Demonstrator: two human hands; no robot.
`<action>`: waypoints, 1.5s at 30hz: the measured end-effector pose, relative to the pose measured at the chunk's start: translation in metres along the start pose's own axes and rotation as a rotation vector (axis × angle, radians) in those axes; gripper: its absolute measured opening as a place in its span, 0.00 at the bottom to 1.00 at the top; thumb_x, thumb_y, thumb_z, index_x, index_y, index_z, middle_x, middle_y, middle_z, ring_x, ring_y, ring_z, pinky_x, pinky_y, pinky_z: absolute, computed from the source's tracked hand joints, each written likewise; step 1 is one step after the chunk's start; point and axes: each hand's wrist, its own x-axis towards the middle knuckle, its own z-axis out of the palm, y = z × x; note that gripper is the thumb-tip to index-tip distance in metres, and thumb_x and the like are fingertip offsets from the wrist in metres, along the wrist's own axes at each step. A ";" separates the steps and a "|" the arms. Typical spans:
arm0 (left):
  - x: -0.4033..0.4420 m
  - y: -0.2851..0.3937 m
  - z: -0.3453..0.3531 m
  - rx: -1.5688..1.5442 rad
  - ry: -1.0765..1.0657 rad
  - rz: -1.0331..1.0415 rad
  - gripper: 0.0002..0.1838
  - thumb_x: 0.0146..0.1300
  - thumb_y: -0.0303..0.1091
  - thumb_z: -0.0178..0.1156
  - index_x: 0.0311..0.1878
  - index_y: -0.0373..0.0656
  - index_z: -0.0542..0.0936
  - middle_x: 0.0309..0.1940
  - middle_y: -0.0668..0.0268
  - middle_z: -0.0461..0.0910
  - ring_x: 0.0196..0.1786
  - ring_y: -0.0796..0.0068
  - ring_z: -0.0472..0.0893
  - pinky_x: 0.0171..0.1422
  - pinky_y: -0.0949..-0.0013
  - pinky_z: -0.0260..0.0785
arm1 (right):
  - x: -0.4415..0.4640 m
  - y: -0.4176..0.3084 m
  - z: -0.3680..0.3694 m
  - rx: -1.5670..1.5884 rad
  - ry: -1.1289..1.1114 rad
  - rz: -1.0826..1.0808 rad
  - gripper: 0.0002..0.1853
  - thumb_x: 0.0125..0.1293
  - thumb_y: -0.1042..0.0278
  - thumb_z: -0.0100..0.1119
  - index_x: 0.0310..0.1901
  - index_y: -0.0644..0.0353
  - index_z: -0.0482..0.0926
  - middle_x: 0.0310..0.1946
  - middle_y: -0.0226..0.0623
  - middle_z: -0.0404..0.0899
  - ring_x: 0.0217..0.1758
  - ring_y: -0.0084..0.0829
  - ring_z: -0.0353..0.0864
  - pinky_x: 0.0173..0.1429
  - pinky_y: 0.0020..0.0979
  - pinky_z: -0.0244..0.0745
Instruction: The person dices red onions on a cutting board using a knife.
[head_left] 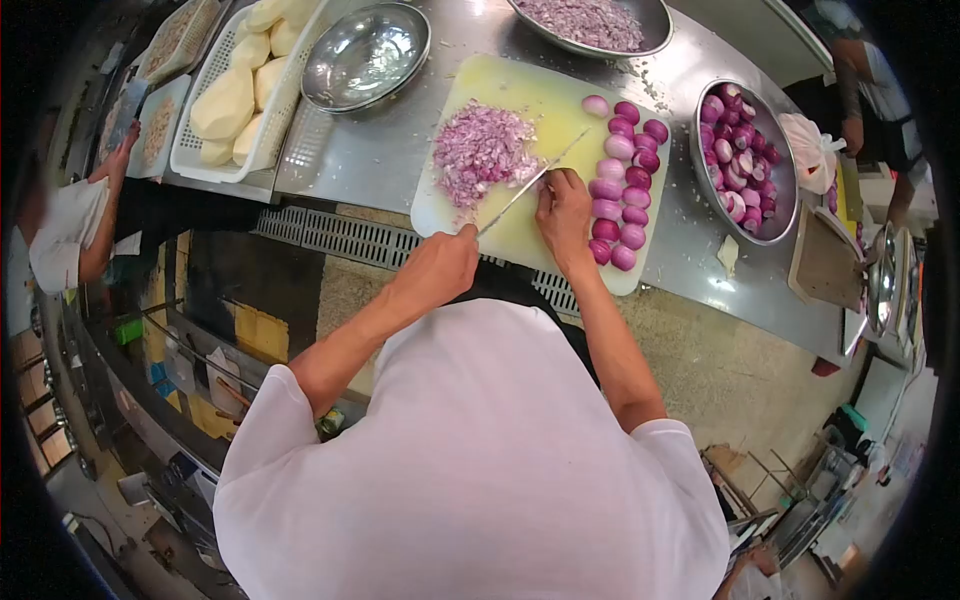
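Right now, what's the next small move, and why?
I'd probably ease the right hand clear of the knife first: its fingers sit right by the blade, while the left hand is closed at the knife's near end. Chopped onion lies on the other side of the blade, so nothing there seems to need those fingers.

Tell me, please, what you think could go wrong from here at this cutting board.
A cut seems the main risk: the left hand grips one end of the slim metal knife, while the right hand has its fingers right by the blade.
The round, peeled purple onions lined up near the right edge of the pale yellow rectangular cutting board could roll if bumped.
The loose, finely chopped purple-and-white onion heap might scatter under a careless sweep.
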 end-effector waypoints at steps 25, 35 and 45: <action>0.008 -0.009 0.004 0.044 -0.006 0.099 0.07 0.65 0.26 0.52 0.33 0.31 0.72 0.20 0.39 0.76 0.29 0.35 0.79 0.34 0.41 0.70 | -0.007 0.000 -0.005 -0.010 -0.004 0.029 0.08 0.58 0.81 0.57 0.40 0.66 0.78 0.36 0.50 0.77 0.41 0.54 0.78 0.42 0.47 0.74; 0.002 -0.010 0.002 0.043 0.026 -0.014 0.08 0.66 0.26 0.51 0.36 0.29 0.74 0.21 0.39 0.77 0.29 0.34 0.79 0.35 0.42 0.71 | -0.002 -0.003 0.001 -0.002 0.030 0.044 0.05 0.59 0.80 0.59 0.36 0.66 0.81 0.36 0.49 0.80 0.37 0.52 0.81 0.41 0.43 0.76; 0.004 -0.013 0.008 0.034 0.004 0.022 0.07 0.65 0.25 0.52 0.33 0.30 0.73 0.21 0.39 0.77 0.30 0.35 0.79 0.34 0.41 0.70 | -0.001 -0.003 0.003 0.026 0.026 0.054 0.05 0.57 0.82 0.59 0.36 0.67 0.81 0.34 0.51 0.79 0.37 0.54 0.81 0.41 0.45 0.76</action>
